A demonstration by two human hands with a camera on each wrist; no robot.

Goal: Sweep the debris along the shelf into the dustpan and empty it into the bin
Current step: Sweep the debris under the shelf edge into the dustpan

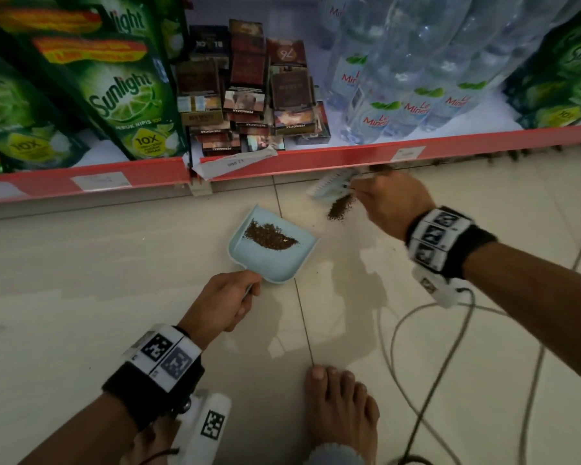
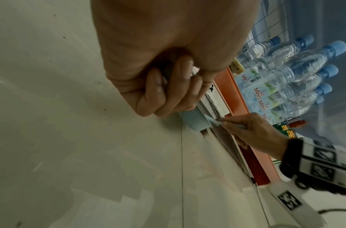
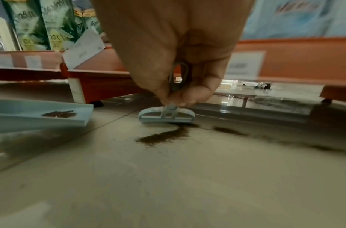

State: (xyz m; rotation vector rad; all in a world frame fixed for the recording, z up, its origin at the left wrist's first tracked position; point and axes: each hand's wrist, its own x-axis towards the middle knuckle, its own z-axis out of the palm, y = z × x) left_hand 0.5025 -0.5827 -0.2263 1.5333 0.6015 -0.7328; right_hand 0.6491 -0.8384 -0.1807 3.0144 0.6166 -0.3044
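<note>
A pale blue dustpan [image 1: 275, 260] lies on the floor tiles with a dark streak of debris [image 1: 269, 235] inside it. My left hand [image 1: 222, 302] grips its handle, fingers curled round it [image 2: 168, 86]. My right hand [image 1: 388, 199] pinches the handle of a small pale blue brush [image 1: 332, 186], whose head [image 3: 166, 115] stands on the floor just in front of the shelf base. A small brown pile of debris [image 1: 339, 209] lies beside the brush [image 3: 164, 136], to the right of the dustpan's mouth [image 3: 51, 115]. More debris [image 3: 228, 131] trails along the shelf foot.
The red-edged bottom shelf [image 1: 316, 159] carries green Sunlight pouches [image 1: 128, 95], cigarette packs [image 1: 249, 95] and water bottles [image 1: 399, 78]. A loose price label [image 1: 235, 162] hangs from its edge. Cables [image 1: 450, 330] loop over the floor at right. My bare foot [image 1: 341, 407] stands below the dustpan.
</note>
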